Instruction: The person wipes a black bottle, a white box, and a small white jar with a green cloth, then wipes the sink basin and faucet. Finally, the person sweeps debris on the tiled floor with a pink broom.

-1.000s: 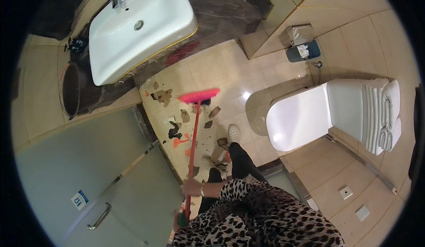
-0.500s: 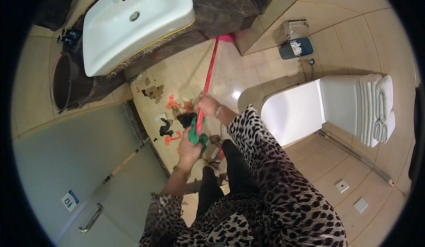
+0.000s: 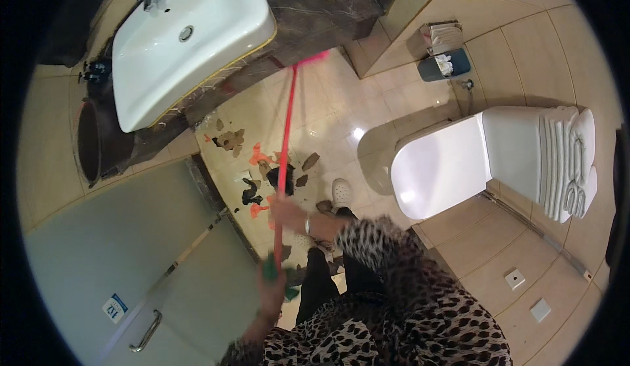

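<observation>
A long-handled broom point(image 3: 287, 120) with a red-pink handle slants away from me across the tiled floor. Its pink head point(image 3: 312, 58), blurred, lies at the foot of the dark vanity. My right hand point(image 3: 287, 214) is wrapped round the handle partway along. Closer to my body, my left hand point(image 3: 269, 292), smeared by motion, grips the handle's near end together with a green cloth point(image 3: 270, 267). Under and beside the handle lie scraps: brown pieces point(image 3: 231, 141), orange-red pieces point(image 3: 256, 154) and a black piece point(image 3: 250, 193).
A white sink point(image 3: 197, 57) tops the vanity at upper left, with a dark round bin point(image 3: 90, 139) beside it. Frosted glass door panels point(image 3: 131, 235) stand at left. On the right are a white toilet point(image 3: 440, 166) with folded towels point(image 3: 564, 162) and a small waste bin point(image 3: 433, 70).
Both hands have drawn the broom back toward my body, the left hand furthest. The broom's head has shifted left along the vanity's foot. More brown scraps and my right shoe now show.
</observation>
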A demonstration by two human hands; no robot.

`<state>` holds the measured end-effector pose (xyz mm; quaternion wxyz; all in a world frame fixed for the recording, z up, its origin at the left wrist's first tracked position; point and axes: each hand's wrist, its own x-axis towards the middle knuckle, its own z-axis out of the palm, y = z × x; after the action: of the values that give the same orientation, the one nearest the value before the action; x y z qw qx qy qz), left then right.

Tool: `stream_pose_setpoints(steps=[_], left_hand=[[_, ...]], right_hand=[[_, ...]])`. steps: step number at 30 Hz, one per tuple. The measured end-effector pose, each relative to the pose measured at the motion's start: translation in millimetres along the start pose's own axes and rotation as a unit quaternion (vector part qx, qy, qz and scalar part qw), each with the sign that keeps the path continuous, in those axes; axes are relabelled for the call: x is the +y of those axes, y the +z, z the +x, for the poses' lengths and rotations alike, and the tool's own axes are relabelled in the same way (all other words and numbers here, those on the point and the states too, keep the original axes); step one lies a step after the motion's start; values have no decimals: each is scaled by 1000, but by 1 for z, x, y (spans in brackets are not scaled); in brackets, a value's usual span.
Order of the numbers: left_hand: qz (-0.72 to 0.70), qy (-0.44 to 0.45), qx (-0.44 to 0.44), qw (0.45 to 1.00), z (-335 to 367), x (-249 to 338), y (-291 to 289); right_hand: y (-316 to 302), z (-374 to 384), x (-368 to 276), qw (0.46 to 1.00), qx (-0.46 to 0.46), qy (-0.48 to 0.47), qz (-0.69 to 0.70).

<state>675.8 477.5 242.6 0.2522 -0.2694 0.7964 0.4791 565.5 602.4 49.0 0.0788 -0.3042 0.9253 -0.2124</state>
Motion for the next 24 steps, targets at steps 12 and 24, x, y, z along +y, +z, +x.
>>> stream_pose_setpoints(steps=[12,24], left_hand=[[-93,176,-92,976,212,78,194],[261,42,-104,959,-72,-84,-51]], right_hand=[[-33,26,246,970,55,161,-174],[-25,-80,-79,961,-162,-72,211]])
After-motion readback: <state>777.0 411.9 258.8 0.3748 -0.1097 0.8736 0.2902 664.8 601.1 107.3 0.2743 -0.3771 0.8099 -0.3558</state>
